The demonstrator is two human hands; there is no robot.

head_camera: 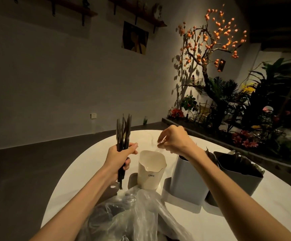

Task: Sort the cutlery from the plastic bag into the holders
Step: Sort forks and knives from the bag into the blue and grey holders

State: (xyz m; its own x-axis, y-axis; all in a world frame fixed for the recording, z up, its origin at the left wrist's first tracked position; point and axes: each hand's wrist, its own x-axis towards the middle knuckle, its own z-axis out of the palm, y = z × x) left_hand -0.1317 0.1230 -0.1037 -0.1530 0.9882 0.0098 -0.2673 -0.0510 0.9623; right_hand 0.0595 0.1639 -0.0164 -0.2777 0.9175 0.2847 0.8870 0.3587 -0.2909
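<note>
My left hand [119, 160] grips a bundle of dark cutlery [123, 134] upright, left of the cream holder [150, 169]. My right hand [173, 139] hovers above and behind the holders, fingers pinching a thin clear plastic wrapper [156, 145]. A light grey holder [187, 178] stands in the middle, partly hidden by my right forearm. A dark grey holder [240, 173] on the right has some cutlery in it. The crumpled clear plastic bag [132, 216] lies at the near edge of the table with dark items inside.
The white round table [82, 171] carries everything; its left edge drops to a dark floor. A planter with an orange-fruited tree [210, 40] and flowers runs along the right. A plain wall stands behind.
</note>
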